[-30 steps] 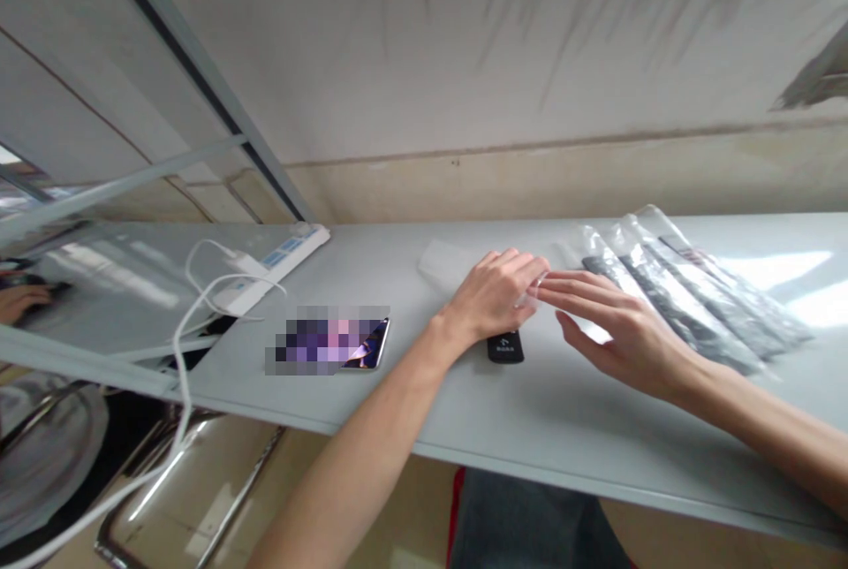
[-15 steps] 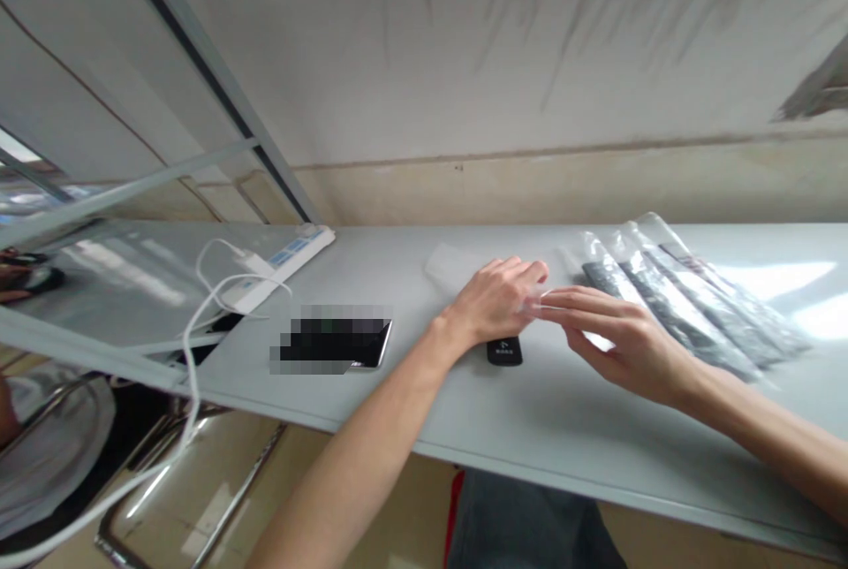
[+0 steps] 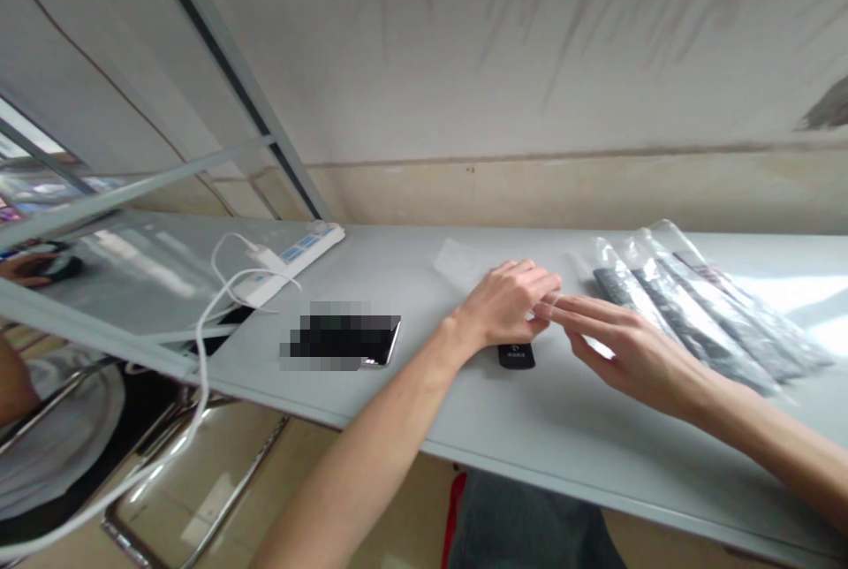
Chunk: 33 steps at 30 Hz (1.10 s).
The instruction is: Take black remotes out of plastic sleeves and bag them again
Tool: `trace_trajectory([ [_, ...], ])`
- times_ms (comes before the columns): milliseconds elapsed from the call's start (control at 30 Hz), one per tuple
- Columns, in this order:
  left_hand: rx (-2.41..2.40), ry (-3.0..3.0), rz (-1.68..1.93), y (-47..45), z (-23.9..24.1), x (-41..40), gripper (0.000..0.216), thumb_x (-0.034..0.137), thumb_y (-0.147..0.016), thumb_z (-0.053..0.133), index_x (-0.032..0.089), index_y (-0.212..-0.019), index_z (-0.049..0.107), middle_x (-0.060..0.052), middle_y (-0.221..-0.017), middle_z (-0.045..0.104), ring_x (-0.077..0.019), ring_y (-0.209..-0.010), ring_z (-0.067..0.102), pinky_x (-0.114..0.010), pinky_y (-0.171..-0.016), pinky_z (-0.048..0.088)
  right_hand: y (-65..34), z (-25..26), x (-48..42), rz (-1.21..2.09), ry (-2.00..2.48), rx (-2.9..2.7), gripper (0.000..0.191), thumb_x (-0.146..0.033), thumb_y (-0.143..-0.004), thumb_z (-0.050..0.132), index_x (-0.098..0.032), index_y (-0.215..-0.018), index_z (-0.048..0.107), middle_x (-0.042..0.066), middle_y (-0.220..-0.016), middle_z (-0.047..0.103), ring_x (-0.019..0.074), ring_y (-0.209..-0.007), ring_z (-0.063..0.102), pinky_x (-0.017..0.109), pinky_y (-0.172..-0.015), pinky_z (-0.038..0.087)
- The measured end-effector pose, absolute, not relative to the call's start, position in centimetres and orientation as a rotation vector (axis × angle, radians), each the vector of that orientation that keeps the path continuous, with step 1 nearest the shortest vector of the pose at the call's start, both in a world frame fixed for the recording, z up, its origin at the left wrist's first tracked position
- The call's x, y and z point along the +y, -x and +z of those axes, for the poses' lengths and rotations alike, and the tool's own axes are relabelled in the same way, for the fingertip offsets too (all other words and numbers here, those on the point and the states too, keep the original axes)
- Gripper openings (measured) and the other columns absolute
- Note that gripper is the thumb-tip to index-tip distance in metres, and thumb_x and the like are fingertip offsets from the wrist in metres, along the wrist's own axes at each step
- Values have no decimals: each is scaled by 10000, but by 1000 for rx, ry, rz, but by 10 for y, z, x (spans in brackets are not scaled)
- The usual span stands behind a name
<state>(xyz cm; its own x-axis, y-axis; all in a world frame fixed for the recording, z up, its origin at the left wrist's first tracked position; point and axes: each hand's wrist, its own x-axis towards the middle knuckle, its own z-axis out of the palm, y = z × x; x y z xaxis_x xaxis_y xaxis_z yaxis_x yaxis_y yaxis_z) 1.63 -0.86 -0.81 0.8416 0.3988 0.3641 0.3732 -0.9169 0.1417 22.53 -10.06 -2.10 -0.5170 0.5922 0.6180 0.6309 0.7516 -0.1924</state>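
My left hand (image 3: 513, 299) is over the table, its fingers closed on what looks like the edge of a clear plastic bag (image 3: 457, 261). The bag's far end sticks out behind that hand. My right hand (image 3: 623, 348) meets it from the right, fingers stretched and pressed together at the same bit of clear film; the exact grip is partly hidden. Beneath my left hand lies a black remote control (image 3: 517, 357), with only its near end and white markings showing. Several dark remotes in clear bags (image 3: 702, 313) lie side by side beyond my right hand.
A phone-like device (image 3: 381, 344) with a black screen, partly pixelated, lies left on the grey table (image 3: 424, 401). Farther back is a white power strip (image 3: 301, 260) with a white cable (image 3: 202, 348) hanging over the edge. Another person's hand (image 3: 26, 269) shows at far left.
The view has shifted a little, so everything sits slightly farther right. My hands stay together at the clear film, with the left fingers now covering more of it.
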Motion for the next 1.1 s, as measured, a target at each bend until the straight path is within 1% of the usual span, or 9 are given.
trace_trajectory([
  [133,686,-2953,604,-15,-8,-7,324,126,-937,591,187,-1254,616,-90,-1217,737,-259,-1153,662,-405,-1000,519,-230,-25,-98,-101,956,-2214,486,-102,-1005,578,-231,-1463,676,128,-1331,779,287,-1140,798,426,-926,694],
  [300,769,-2937,621,-11,-10,0,405,-19,-892,497,181,-1223,620,-90,-1197,738,-254,-1162,657,-401,-1006,532,-228,-24,-98,-45,1020,-2233,610,-104,-1017,543,-269,-1603,511,110,-1417,739,281,-1195,776,461,-968,676],
  [467,786,-2901,610,-8,-12,3,578,-98,-794,452,170,-1290,579,-101,-1284,718,-260,-1217,646,-407,-1054,533,-230,-24,-94,-38,1076,-2217,601,-114,-1019,538,-248,-1603,497,131,-1490,688,300,-1288,728,516,-1027,646],
  [600,755,-2865,632,-7,-12,1,702,-112,-762,456,208,-1384,519,-90,-1375,681,-240,-1284,631,-417,-1123,506,-231,-24,-93,-52,1053,-2246,612,-107,-1012,564,-233,-1608,503,148,-1537,647,312,-1396,653,557,-1107,601],
  [667,725,-2856,661,-7,-11,0,668,-79,-787,487,214,-1386,515,-92,-1350,684,-245,-1278,632,-423,-1124,501,-230,-23,-94,-58,1015,-2267,587,-73,-1002,559,-251,-1561,570,125,-1520,665,306,-1435,620,554,-1139,580],
  [733,692,-2852,679,-9,-10,-3,572,-15,-830,540,211,-1355,534,-93,-1289,697,-255,-1228,644,-418,-1087,510,-226,-20,-95,-47,955,-2301,587,-12,-978,529,-259,-1499,636,94,-1475,702,280,-1416,638,498,-1141,591],
  [867,606,-2877,668,-13,-6,-9,282,108,-894,604,198,-1162,599,-80,-1134,712,-246,-1064,657,-383,-960,521,-218,-13,-99,-34,852,-2322,544,37,-945,486,-200,-1379,713,102,-1384,757,239,-1266,744,384,-1073,637],
  [967,581,-2917,621,-16,-1,-12,49,170,-938,598,204,-970,586,-71,-1041,702,-236,-980,643,-366,-868,507,-215,-9,-102,-64,851,-2362,380,-49,-985,525,-171,-1276,737,138,-1273,789,267,-1144,785,400,-946,679],
  [1100,589,-2957,577,-17,1,-13,68,213,-979,596,209,-914,574,-66,-1020,698,-228,-955,636,-360,-855,487,-215,-8,-105,-80,908,-2397,334,-206,-991,624,-162,-1315,691,150,-1180,780,302,-1030,783,459,-864,671],
])
